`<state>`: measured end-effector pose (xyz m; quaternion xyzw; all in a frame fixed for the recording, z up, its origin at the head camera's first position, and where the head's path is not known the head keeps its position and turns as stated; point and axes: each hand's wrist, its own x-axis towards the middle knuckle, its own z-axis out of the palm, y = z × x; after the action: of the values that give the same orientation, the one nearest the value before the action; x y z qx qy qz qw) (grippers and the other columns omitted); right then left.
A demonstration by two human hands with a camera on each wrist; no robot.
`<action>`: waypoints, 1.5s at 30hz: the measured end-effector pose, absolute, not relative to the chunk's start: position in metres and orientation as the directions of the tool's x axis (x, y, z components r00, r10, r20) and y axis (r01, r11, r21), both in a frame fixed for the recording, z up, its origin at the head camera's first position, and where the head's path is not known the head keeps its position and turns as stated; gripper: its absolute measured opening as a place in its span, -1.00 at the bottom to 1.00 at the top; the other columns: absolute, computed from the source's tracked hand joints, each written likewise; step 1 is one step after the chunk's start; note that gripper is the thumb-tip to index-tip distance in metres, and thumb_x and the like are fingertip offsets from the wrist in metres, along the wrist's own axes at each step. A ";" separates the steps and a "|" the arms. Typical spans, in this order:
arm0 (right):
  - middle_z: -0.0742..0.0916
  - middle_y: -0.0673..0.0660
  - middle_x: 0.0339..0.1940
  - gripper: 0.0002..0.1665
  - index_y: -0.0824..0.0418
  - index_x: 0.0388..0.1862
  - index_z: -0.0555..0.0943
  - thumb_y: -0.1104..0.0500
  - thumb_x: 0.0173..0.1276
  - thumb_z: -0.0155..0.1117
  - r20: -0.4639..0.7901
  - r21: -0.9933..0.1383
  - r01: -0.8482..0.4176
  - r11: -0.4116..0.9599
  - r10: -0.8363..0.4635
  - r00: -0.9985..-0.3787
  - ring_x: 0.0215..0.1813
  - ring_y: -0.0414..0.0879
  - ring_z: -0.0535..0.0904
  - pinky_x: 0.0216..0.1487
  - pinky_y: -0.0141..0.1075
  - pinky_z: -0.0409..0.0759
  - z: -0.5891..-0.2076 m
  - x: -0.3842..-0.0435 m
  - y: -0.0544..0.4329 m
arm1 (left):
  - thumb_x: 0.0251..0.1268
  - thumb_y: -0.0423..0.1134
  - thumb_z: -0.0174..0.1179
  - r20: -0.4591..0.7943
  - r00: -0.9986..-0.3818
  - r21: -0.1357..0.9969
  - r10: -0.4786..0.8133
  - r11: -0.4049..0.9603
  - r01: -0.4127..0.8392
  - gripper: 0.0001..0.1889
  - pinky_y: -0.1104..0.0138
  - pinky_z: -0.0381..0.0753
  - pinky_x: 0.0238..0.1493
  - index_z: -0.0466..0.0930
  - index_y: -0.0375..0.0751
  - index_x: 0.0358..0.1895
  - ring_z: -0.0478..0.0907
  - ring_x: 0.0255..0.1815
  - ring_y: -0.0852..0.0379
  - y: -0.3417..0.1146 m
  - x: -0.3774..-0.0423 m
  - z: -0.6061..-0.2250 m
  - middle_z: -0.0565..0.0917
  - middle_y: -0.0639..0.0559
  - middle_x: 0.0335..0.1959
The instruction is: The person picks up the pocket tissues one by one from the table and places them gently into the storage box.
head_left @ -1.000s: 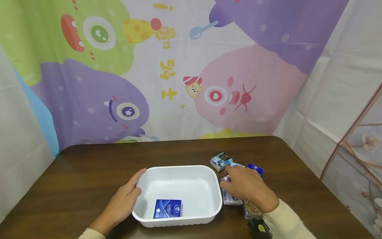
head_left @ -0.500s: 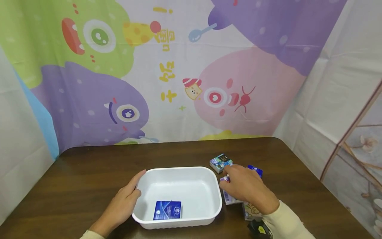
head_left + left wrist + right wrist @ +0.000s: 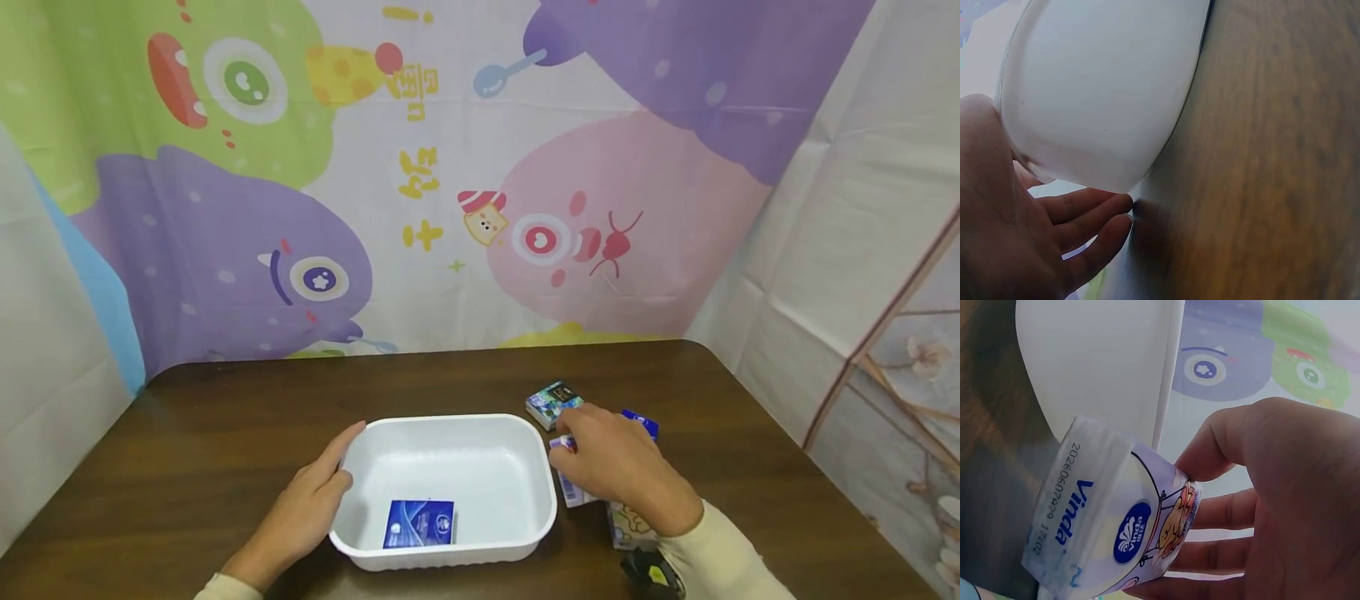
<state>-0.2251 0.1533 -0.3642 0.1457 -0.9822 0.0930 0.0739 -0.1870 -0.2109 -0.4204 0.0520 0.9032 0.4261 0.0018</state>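
The right hand [image 3: 611, 457] pinches the Vinda pack [image 3: 1107, 519] at three o'clock of the white tray [image 3: 480, 555]; the left hand [image 3: 303, 504], probably loosely spread, touches nine o'clock. Picking up seems in hand; next calls for lifting.

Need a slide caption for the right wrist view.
Right hand gripping a lilac Vinda pack beside the white tray.

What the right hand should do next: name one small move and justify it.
Probably lift the lilac Vinda pack over into the white tub: the right hand pinches it just beside the tub, a blue pack sits inside with room around it, and the left hand touches the tub's left side.
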 end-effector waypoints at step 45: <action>0.61 -0.17 -0.37 -0.77 0.02 -0.24 0.70 0.06 0.10 0.29 0.394 -0.147 -0.494 0.857 -0.407 -0.824 -0.38 -0.24 0.43 -0.43 -0.33 0.42 -0.358 -0.216 0.143 | 0.51 -0.30 -0.17 0.027 -0.995 0.777 0.096 0.624 0.081 -0.39 -0.19 0.29 0.32 0.10 0.05 0.60 0.28 0.45 -0.21 -0.211 -0.186 -0.420 0.24 -0.17 0.54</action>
<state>-0.2160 0.1428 -0.3576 0.2378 -0.9471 0.1222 0.1773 -0.1863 -0.2113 -0.4202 0.0493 0.9010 0.4309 0.0086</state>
